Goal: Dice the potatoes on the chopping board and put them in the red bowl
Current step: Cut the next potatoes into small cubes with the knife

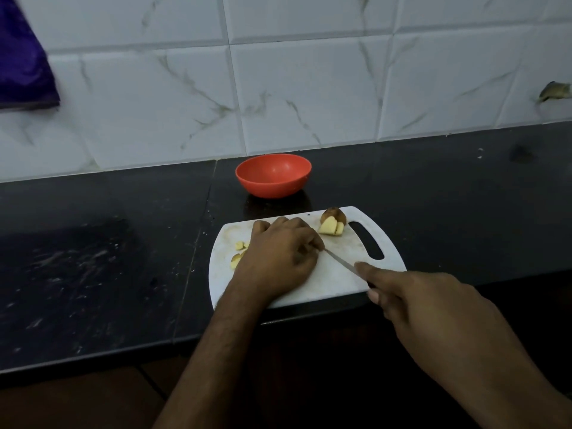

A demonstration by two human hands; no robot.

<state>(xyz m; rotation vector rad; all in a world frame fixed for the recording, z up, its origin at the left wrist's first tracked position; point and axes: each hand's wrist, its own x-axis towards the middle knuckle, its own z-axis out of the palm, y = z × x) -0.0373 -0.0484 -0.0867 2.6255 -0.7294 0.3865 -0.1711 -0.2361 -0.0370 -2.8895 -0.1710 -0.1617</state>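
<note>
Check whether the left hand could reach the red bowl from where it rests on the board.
Probably yes. The red bowl stands just beyond the chopping board, straight ahead of the left hand, with only bare counter between. The hand would first have to leave the piece it steadies.

We take the chopping board [334, 274] on the bench [108, 243] as landmark. Behind it stands the bowl [273, 174]. On its far right corner lies a part-cut potato [332, 221]; at its left edge, cut pieces [238, 252]. The knife [342, 262] crosses its near right part.
</note>
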